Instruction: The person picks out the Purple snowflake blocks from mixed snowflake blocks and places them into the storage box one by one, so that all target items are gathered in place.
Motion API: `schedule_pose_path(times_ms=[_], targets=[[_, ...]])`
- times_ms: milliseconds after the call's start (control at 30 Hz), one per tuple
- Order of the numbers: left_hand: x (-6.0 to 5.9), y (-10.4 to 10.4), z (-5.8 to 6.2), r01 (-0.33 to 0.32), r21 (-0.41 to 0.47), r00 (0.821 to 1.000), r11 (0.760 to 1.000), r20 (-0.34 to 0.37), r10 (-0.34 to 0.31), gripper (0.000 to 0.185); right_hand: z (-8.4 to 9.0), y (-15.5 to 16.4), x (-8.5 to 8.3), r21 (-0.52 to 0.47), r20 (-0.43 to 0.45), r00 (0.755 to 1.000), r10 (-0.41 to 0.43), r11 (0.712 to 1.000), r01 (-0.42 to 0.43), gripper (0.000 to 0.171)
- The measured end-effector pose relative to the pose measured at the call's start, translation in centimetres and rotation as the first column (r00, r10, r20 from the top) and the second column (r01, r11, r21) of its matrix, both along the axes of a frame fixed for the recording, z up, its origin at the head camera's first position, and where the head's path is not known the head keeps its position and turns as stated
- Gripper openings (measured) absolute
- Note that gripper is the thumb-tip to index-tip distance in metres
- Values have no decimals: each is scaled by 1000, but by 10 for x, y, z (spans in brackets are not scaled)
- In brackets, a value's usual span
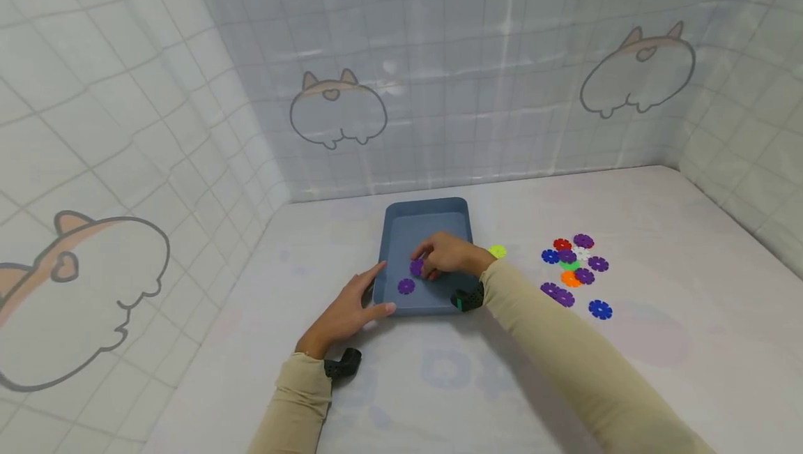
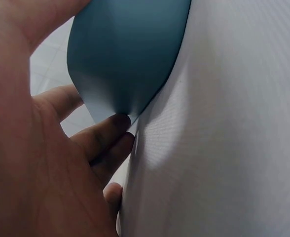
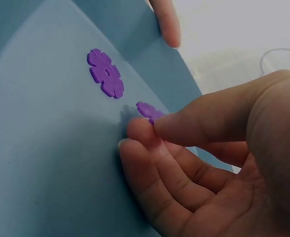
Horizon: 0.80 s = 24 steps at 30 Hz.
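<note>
The right hand (image 1: 447,256) was over the blue tray (image 1: 401,227), and its thumb and fingertips (image 3: 140,131) pinched a purple disc (image 3: 147,110) by the edge. The disc hung just above the tray floor, tilted, its flat face turned toward 9 o'clock. A second purple disc (image 1: 406,286) lay flat in the tray, near the held one, at about 7 o'clock from the grip. The left hand (image 1: 351,307) had straight fingers that pressed on the tray's near-left corner and held nothing.
</note>
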<state>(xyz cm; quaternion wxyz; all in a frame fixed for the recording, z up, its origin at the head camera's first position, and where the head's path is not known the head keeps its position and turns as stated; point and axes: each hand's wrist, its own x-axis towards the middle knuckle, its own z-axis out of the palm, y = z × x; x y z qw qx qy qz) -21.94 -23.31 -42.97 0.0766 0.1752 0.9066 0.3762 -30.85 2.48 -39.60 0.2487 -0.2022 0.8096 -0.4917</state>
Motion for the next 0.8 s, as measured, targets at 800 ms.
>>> schedule_pose_path(times_ms=[800], targets=[[1, 2, 0, 4, 5, 1000, 1000, 0, -4, 86, -2, -13, -7, 118, -105, 994, 20, 993, -8, 35]])
